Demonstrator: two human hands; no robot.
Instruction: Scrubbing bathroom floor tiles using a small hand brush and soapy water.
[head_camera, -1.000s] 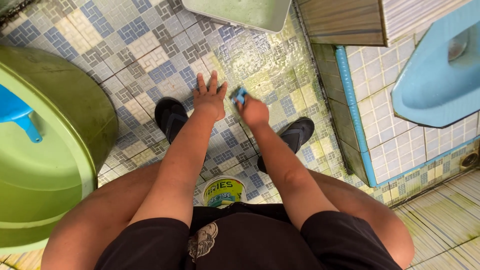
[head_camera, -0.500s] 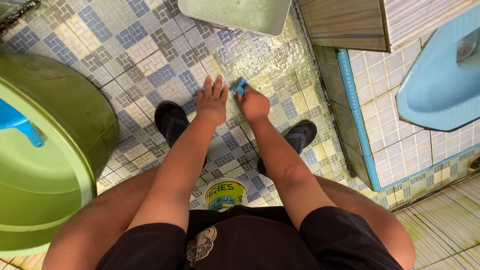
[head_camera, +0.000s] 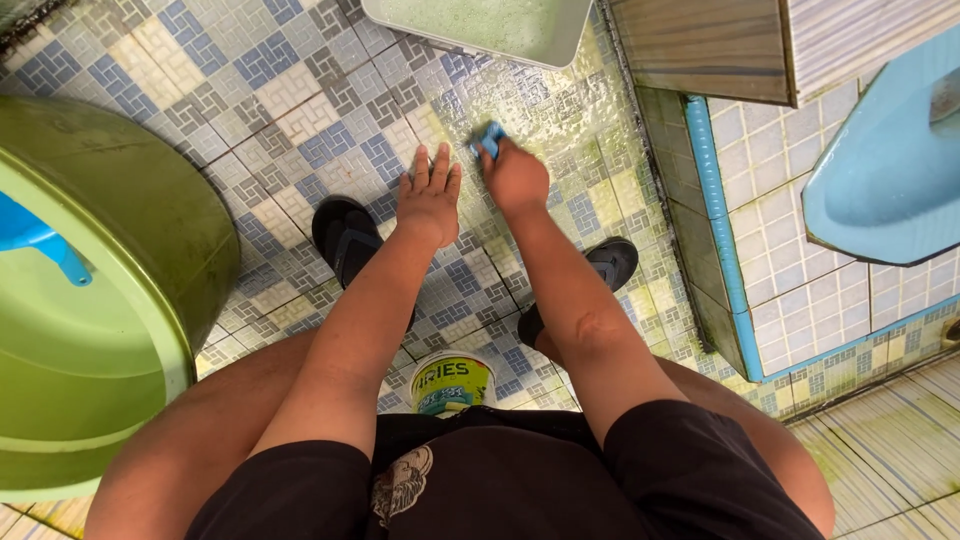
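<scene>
I am squatting over a wet patterned tile floor (head_camera: 300, 100). My right hand (head_camera: 515, 178) grips a small blue scrubber (head_camera: 489, 137) and presses it on the shiny wet tiles ahead of me. My left hand (head_camera: 430, 195) lies flat on the floor with fingers spread, just left of the right hand. Black sandals (head_camera: 345, 235) are on my feet, one on each side of my arms. A small round tub with a yellow-green label (head_camera: 452, 382) stands on the floor between my knees.
A big green basin (head_camera: 90, 330) with a blue dipper handle (head_camera: 45, 245) inside fills the left. A pale rectangular tray (head_camera: 480, 25) lies at the top. A raised tiled step with a blue edge (head_camera: 715, 215) and a blue squat toilet (head_camera: 885, 170) stand on the right.
My right hand has pushed the blue scrubber forward and slightly right across the wet tiles. My left hand has stayed planted in nearly the same spot.
</scene>
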